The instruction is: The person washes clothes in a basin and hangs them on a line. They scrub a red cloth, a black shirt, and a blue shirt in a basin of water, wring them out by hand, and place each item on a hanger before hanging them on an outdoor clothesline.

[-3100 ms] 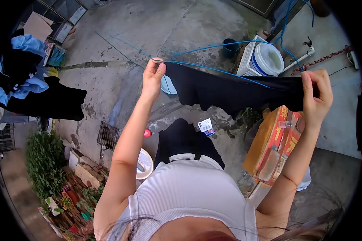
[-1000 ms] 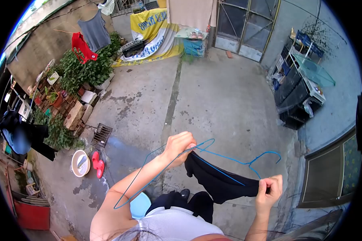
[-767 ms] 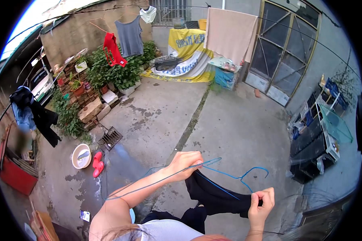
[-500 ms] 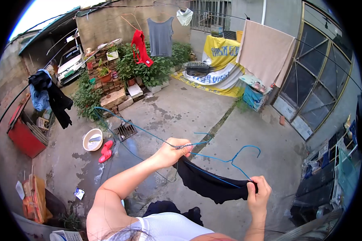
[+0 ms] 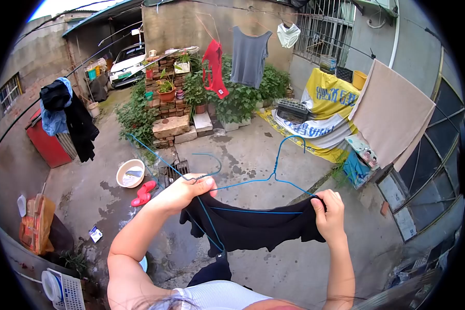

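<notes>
The hangers (image 5: 274,174) are blue and the garment stretched on one (image 5: 258,227) is plain black. A red top (image 5: 214,68) and a grey tank top (image 5: 249,58) hang near a beige cloth (image 5: 391,111). The tarp (image 5: 323,111) is yellow and white with blue lettering; the slippers (image 5: 143,194) are pinkish red, the basin (image 5: 130,173) cream.

A black garment (image 5: 263,230) stretches sideways in the near centre, its lower edge uneven. A blue wire hanger (image 5: 275,169) sits upright at its top, hook up; a second blue hanger (image 5: 220,165) slants across its left end.
</notes>
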